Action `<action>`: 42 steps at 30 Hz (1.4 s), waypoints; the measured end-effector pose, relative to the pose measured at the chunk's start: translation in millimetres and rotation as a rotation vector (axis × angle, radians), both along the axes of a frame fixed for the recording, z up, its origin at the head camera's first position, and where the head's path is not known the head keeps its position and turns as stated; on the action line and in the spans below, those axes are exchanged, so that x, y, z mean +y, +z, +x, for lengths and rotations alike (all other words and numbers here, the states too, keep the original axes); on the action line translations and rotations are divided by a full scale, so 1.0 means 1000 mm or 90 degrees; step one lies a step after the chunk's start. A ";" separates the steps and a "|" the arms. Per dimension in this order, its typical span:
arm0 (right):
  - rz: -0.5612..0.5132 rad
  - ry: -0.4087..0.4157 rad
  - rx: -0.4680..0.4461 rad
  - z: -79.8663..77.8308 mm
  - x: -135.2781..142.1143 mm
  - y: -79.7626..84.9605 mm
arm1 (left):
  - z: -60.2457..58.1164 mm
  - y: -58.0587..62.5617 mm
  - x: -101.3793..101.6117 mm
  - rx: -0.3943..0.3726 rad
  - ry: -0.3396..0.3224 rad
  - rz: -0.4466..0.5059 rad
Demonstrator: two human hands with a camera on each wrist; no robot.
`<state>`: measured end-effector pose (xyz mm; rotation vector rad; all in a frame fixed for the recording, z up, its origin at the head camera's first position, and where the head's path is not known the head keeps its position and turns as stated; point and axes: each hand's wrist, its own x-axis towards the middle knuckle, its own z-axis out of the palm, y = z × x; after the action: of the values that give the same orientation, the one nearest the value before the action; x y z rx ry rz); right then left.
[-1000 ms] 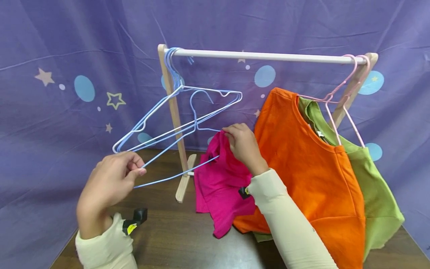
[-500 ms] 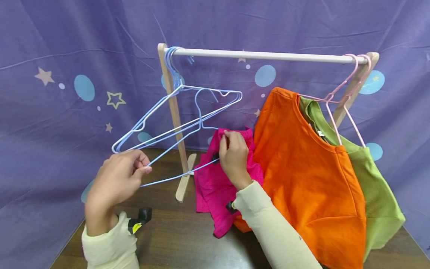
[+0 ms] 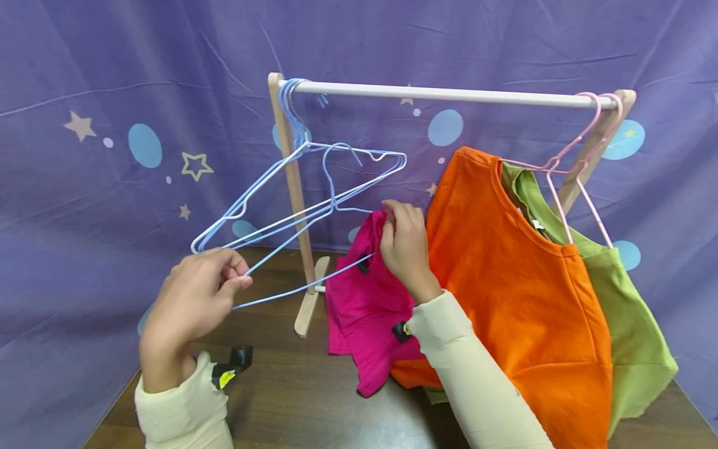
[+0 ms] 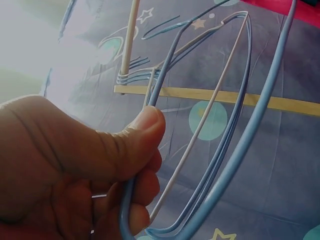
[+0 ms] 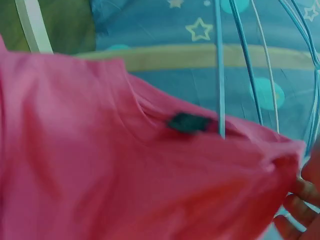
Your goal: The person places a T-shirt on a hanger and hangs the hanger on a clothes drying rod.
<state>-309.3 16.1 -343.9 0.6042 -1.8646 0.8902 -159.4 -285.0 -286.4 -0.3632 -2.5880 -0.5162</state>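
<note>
My left hand (image 3: 199,290) pinches the left end of a blue clothes hanger (image 3: 332,187) between thumb and fingers; the left wrist view shows the thumb (image 4: 147,122) pressed on its wire. The hanger's right end goes into the neck opening of a magenta shirt (image 3: 364,318) and is hidden there. My right hand (image 3: 408,246) grips the shirt's upper edge near the shoulder. In the right wrist view the shirt fabric (image 5: 90,145) is stretched toward the fingers at the right edge, with a dark label (image 5: 189,122) inside the collar.
A small rack has a white rail (image 3: 437,93) and wooden legs (image 3: 294,187). Several blue and white hangers (image 3: 247,199) hang at its left end. At the right, an orange shirt (image 3: 505,293) and a green shirt (image 3: 634,312) hang on pink hangers. Below is a brown table (image 3: 303,393).
My right hand dipped left and down along the shirt's collar, then came back up and right with the edge in its fingers. The left hand and hanger shifted slightly right.
</note>
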 end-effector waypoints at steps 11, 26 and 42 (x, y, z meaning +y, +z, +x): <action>0.114 0.047 -0.060 -0.007 0.019 0.001 | -0.002 0.000 0.005 0.002 0.002 -0.001; 0.091 0.033 0.037 0.003 0.005 0.003 | -0.008 -0.004 0.014 0.000 -0.002 -0.013; 0.127 0.022 0.002 0.008 0.007 0.004 | -0.011 -0.004 0.022 -0.010 0.000 -0.021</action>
<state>-301.7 23.2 -340.2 0.7615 -1.9597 0.7297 -169.9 -262.8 -290.8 -0.3705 -2.6150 -0.4786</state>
